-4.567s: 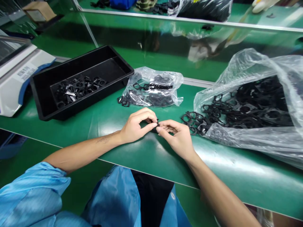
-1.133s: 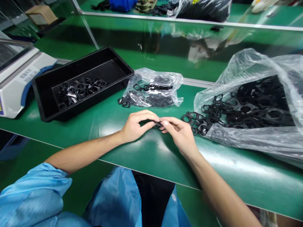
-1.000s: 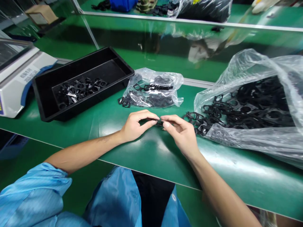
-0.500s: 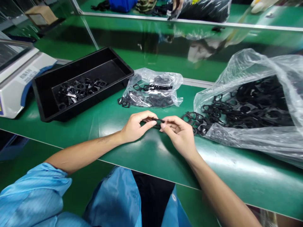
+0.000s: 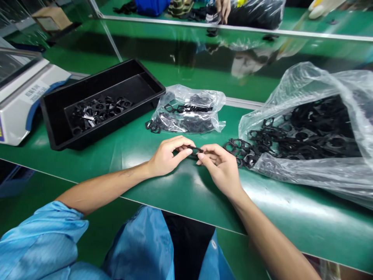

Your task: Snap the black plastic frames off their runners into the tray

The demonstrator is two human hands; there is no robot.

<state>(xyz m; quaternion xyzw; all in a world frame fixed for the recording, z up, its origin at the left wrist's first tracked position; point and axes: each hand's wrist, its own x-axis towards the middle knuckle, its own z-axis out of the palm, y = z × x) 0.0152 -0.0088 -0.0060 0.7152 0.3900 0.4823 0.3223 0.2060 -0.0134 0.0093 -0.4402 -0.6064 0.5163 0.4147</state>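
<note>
Between my two hands is a small thin black plastic part (image 5: 195, 149), held just above the green table. My left hand (image 5: 167, 155) pinches its left end between thumb and fingers. At its other end, my right hand (image 5: 221, 165) has thumb and fingertips closed on it. My fingers cover much of the part, so its full outline is hidden. Right of my right hand, loose black ring-shaped parts (image 5: 239, 147) spill from a large clear plastic bag (image 5: 309, 171). Beyond my hands lies a smaller clear bag (image 5: 192, 122) with similar black parts.
At the left, a black tray (image 5: 116, 126) holds a heap of black parts, beside a white and blue machine (image 5: 29, 95). A clear panel (image 5: 180, 50) rises behind the table (image 5: 163, 190). Past it are a person's hand (image 5: 223, 9) and a blue bin (image 5: 152, 6).
My hands and the black part stay nearly where they were. Beyond the panel, the other person's hand has moved slightly and shows more fully.
</note>
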